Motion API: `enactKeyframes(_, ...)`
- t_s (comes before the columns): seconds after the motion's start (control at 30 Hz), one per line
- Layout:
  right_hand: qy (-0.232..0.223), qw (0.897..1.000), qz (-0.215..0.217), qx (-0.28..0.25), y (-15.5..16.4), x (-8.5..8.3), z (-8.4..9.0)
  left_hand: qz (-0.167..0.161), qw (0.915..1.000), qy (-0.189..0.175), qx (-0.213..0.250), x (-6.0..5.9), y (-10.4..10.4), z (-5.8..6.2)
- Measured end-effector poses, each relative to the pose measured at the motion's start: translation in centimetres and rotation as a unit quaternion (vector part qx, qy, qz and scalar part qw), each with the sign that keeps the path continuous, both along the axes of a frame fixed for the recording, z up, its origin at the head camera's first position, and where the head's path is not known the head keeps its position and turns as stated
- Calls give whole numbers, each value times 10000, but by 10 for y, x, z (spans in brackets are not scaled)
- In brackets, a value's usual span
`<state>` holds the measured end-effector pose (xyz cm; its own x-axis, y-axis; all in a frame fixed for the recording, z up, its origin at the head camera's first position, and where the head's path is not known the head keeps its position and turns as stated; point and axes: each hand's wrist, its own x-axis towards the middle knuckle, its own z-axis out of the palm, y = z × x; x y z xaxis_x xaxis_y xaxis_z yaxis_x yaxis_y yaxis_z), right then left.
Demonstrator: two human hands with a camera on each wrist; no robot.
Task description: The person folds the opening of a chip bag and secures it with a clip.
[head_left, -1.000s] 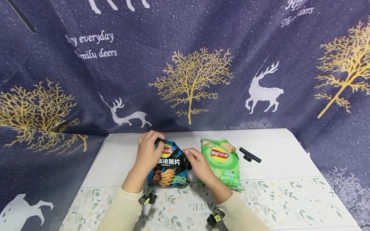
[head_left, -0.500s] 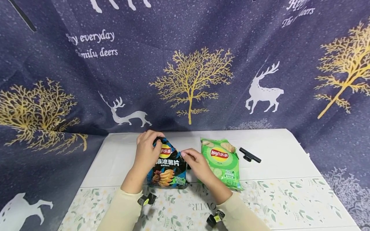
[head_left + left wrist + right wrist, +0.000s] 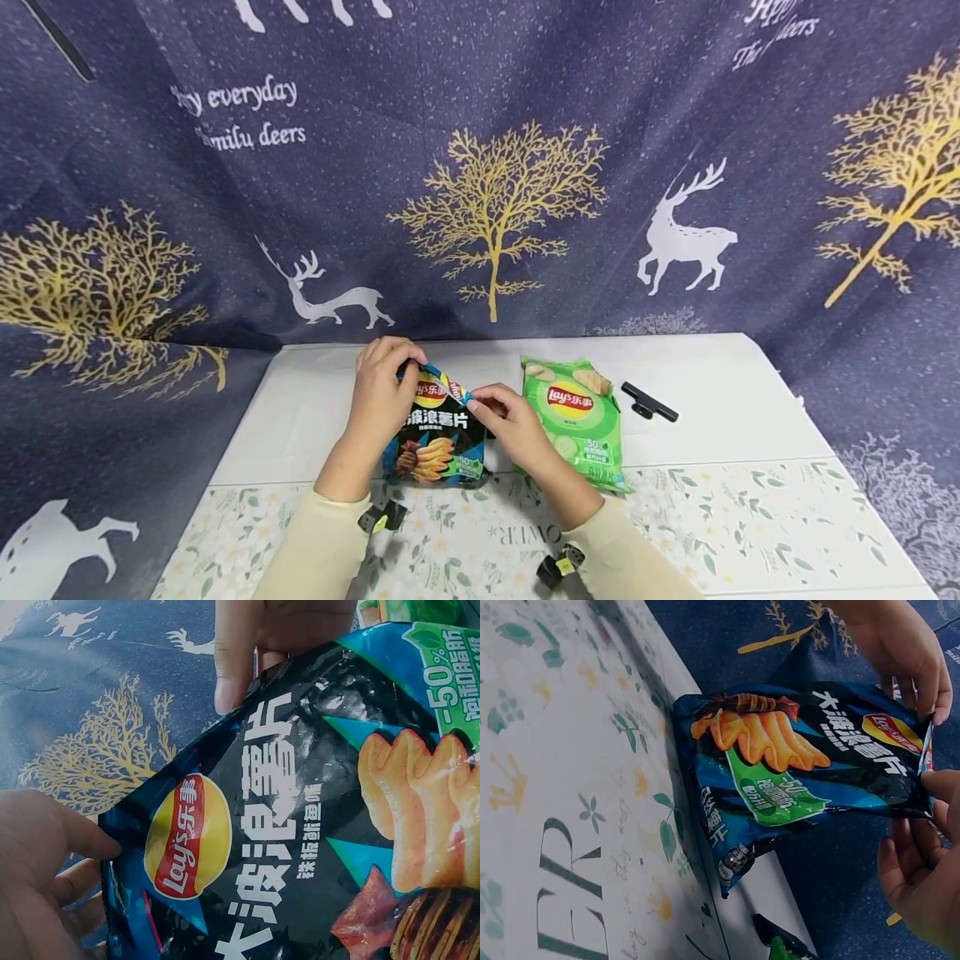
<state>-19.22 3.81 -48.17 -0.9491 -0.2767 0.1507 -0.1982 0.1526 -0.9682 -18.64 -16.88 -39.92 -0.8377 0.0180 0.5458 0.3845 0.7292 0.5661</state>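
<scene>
The left hand (image 3: 378, 398) and the right hand (image 3: 510, 425) are each pinching a top corner of the black chip bag (image 3: 438, 433), fingers curled tight on it. The bag is standing on the bench (image 3: 712, 433), just beside a green chip bag (image 3: 577, 421).

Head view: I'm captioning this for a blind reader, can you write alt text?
Two hands hold the top of a dark chip bag on a table, the left hand at its top corner, the right hand at its right edge. A green chip bag and a black clip lie to the right.
</scene>
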Motion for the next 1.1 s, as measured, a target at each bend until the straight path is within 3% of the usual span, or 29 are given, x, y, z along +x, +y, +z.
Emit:
enactKeyframes(0.3, -7, 10000, -26, 40, -1, 0, -2, 50, 10000, 49, 15, 3, 0, 0)
enactKeyframes(0.67, 142, 9997, -163, 118, -1, 1, -2, 169, 9942, -785, -717, 6, -6, -1)
enactKeyframes(1.1, 157, 9994, -231, 192, 0, -1, -1, -67, 9957, -536, -754, 6, -4, 2)
